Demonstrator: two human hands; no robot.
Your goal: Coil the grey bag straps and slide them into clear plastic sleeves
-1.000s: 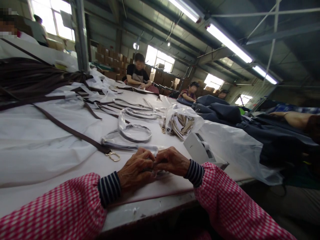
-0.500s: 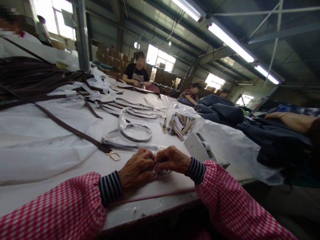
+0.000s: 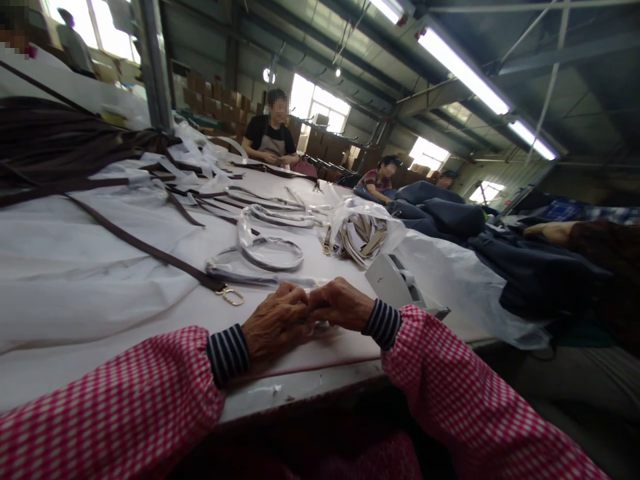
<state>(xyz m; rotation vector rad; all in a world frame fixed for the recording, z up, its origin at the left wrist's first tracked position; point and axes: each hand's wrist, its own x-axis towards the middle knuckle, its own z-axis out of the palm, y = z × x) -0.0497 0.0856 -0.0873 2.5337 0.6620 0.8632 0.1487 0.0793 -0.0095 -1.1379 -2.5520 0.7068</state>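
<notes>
My left hand (image 3: 280, 319) and my right hand (image 3: 343, 303) meet close to the table's front edge, fingers bent and pinched together. Between them is the end of a plastic-wrapped strap (image 3: 270, 277), mostly covered by my fingers; a bit of clear film shows under my right hand. Behind my hands, the dark strap lies coiled in its clear film. To the left of my left hand rests a brown strap (image 3: 145, 248) with a gold clasp (image 3: 231, 296). A grey-white device (image 3: 387, 279) stands just beyond my right hand.
A clear bag (image 3: 363, 233) of beige and white strips sits behind the device. Brown straps (image 3: 65, 143) are heaped at the left near a metal post (image 3: 153, 67). Dark blue fabric (image 3: 530, 267) is piled at the right. Several people work around the table, including a person (image 3: 273, 133) opposite.
My hands have drawn a little closer together over the plastic film, which shows less now. The view has shifted slightly. At the right, another person's arm has moved.
</notes>
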